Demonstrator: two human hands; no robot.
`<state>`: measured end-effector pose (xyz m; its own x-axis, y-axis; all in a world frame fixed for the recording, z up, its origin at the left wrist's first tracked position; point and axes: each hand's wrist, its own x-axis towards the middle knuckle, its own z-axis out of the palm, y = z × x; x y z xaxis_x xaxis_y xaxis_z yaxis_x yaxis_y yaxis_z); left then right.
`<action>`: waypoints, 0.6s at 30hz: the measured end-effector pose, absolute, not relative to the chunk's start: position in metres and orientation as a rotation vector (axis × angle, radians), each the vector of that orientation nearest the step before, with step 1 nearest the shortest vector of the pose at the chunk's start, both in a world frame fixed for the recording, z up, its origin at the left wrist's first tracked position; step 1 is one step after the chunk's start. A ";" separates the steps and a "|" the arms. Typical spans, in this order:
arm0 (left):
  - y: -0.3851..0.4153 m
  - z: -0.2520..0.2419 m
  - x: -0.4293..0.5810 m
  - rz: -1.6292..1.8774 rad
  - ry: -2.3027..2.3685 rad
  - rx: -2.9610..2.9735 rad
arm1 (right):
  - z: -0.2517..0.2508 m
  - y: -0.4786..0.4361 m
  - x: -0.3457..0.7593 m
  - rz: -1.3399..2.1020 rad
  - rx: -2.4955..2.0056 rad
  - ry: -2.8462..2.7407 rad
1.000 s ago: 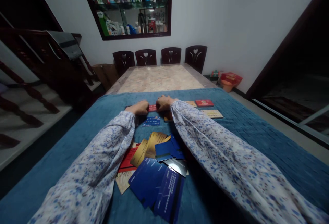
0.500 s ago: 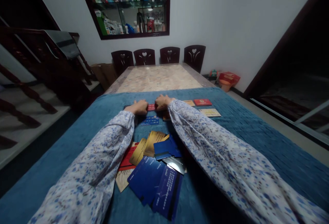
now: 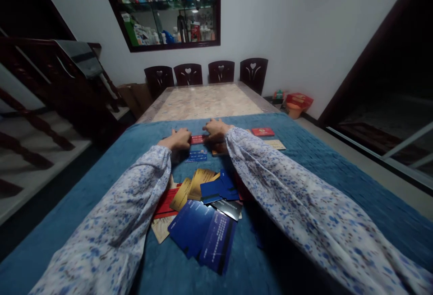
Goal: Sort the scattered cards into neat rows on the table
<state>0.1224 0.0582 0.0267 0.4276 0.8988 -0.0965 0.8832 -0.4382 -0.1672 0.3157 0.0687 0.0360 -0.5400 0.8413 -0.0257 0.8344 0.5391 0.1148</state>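
Note:
A red card (image 3: pixel 197 139) lies flat on the blue cloth between my two hands. My left hand (image 3: pixel 179 139) rests at its left end, palm down, fingers bent and slightly apart. By the card's right end is my right hand (image 3: pixel 216 129), its fingers stretched forward and apart. Just nearer to me lies a blue card (image 3: pixel 196 156). Between my forearms spreads a loose pile of blue cards (image 3: pixel 192 227), gold cards (image 3: pixel 199 184), a dark silver card (image 3: pixel 227 208) and red cards (image 3: pixel 165 205). Under my hands, the view is partly hidden.
Past my right sleeve lie another red card (image 3: pixel 263 131) and a cream card (image 3: pixel 275 144). The blue cloth (image 3: pixel 101 186) covers the near part of the table; its bare patterned top (image 3: pixel 209 101) extends behind. Several dark chairs (image 3: pixel 221 71) stand at the far end.
My right hand has lifted slightly, its fingers stretching out from the red card. My left hand's fingers have loosened a little at the card's left end. The view has shifted slightly.

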 end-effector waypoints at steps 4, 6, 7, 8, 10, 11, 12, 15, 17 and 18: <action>0.053 0.030 0.122 0.118 -1.555 -2.564 | 0.048 0.057 0.327 0.176 1.482 2.742; 0.048 0.033 0.123 0.042 -1.512 -2.561 | 0.054 0.049 0.332 0.222 1.509 2.733; 0.045 0.035 0.124 0.005 -1.484 -2.565 | 0.056 0.044 0.335 0.247 1.526 2.725; 0.041 0.037 0.125 -0.027 -1.457 -2.569 | 0.057 0.040 0.338 0.270 1.544 2.716; 0.033 0.040 0.131 -0.070 -1.417 -2.571 | 0.059 0.032 0.344 0.315 1.581 2.700; 0.028 0.041 0.134 -0.084 -1.398 -2.572 | 0.059 0.028 0.349 0.336 1.600 2.695; 0.024 0.043 0.138 -0.097 -1.381 -2.574 | 0.059 0.025 0.353 0.352 1.619 2.691; 0.011 0.046 0.152 -0.151 -1.343 -2.596 | 0.059 0.015 0.369 0.370 1.658 2.705; 0.003 0.046 0.162 -0.168 -1.333 -2.614 | 0.059 0.007 0.379 0.362 1.655 2.732; 0.000 0.046 0.166 -0.168 -1.325 -2.622 | 0.059 0.003 0.385 0.365 1.651 2.747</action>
